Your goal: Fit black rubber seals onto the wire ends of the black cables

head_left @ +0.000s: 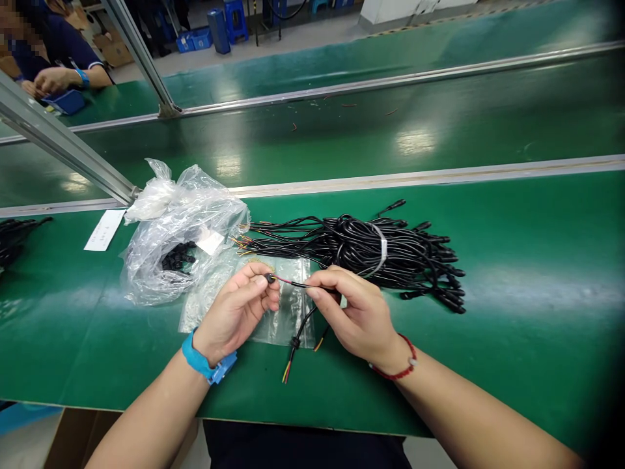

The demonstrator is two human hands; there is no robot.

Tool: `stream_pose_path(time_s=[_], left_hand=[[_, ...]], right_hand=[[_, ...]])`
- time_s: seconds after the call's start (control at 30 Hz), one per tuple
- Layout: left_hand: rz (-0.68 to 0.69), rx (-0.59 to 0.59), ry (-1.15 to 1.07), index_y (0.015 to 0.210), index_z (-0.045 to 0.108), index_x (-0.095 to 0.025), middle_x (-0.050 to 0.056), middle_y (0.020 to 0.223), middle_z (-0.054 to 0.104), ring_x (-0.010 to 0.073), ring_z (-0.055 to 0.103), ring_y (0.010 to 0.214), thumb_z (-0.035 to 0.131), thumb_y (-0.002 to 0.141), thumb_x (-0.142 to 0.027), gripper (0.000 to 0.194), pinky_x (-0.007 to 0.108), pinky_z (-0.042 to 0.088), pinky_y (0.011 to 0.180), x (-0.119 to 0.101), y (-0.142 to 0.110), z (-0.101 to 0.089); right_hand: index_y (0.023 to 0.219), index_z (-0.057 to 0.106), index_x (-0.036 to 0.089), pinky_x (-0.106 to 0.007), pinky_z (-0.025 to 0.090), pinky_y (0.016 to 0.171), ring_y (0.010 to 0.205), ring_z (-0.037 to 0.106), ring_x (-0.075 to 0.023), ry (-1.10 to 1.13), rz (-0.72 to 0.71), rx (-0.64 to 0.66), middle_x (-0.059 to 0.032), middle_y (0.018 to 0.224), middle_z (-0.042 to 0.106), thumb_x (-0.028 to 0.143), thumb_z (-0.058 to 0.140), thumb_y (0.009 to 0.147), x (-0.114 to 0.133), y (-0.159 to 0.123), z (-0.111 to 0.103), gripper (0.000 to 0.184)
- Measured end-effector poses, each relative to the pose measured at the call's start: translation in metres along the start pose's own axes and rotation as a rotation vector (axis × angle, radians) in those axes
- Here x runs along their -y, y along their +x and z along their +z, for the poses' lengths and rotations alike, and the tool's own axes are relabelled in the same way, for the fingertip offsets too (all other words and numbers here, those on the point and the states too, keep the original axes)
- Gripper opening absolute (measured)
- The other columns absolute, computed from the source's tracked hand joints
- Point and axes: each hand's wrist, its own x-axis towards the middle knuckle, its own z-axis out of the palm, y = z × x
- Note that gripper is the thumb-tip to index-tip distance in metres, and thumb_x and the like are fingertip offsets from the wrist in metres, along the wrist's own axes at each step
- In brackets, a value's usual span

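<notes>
My left hand [241, 306], with a blue band at its wrist, pinches a small black rubber grommet [270, 278]. Colored wires of a black cable [299, 284] reach into the grommet, and my right hand [354, 309] grips that cable's jacket between thumb and fingers. Below my hands hang two more cable ends, one with a black piece [295, 342] around it and bare colored wires at its tip. Just behind lies a bundle of black cables [361, 244], bound with a pale tie. Stripped wire ends point left from the bundle, connectors right.
A clear plastic bag [183, 202] with small black parts [178, 256] lies left of the bundle. Flat clear bags [288, 326] lie under my hands. A white paper slip [105, 229] and metal posts [88, 153] stand left. Across the green bench [527, 241], another person works with a blue tray [66, 102].
</notes>
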Motion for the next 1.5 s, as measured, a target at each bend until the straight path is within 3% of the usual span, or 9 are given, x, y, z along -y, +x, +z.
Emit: stream_pose_path(time_s=[0.83, 1.23, 1.5], left_hand=[[0.155, 0.013, 0.157, 0.089, 0.057, -0.017, -0.001, 0.080, 0.061, 0.0074, 0.060, 0.066, 0.060, 0.082, -0.015, 0.008, 0.018, 0.049, 0.064, -0.0024, -0.0003, -0.0012], [0.131, 0.024, 0.195, 0.090, 0.056, -0.017, 0.000, 0.077, 0.061, 0.0077, 0.059, 0.066, 0.058, 0.084, -0.014, 0.006, 0.018, 0.048, 0.064, -0.0006, -0.0008, -0.0015], [0.128, 0.001, 0.199, 0.088, 0.057, -0.017, -0.001, 0.080, 0.059, 0.0080, 0.059, 0.066, 0.063, 0.081, -0.017, 0.010, 0.020, 0.048, 0.064, -0.0024, -0.0010, -0.0009]], right_hand=[[0.083, 0.060, 0.016, -0.024, 0.034, 0.052, 0.054, 0.043, -0.0096, -0.027, -0.052, 0.111, 0.0021, 0.059, 0.050, 0.014, 0.052, 0.087, 0.0030, 0.0034, -0.0064, 0.009], [0.083, 0.061, 0.017, -0.024, 0.033, 0.052, 0.053, 0.041, -0.0101, -0.035, -0.121, 0.171, 0.0023, 0.057, 0.050, 0.015, 0.049, 0.087, 0.0020, 0.0056, -0.0081, 0.012], [0.082, 0.058, 0.018, -0.023, 0.035, 0.051, 0.053, 0.044, -0.0093, -0.040, 0.007, 0.124, 0.0019, 0.062, 0.054, 0.016, 0.049, 0.088, 0.0038, 0.0039, -0.0092, 0.011]])
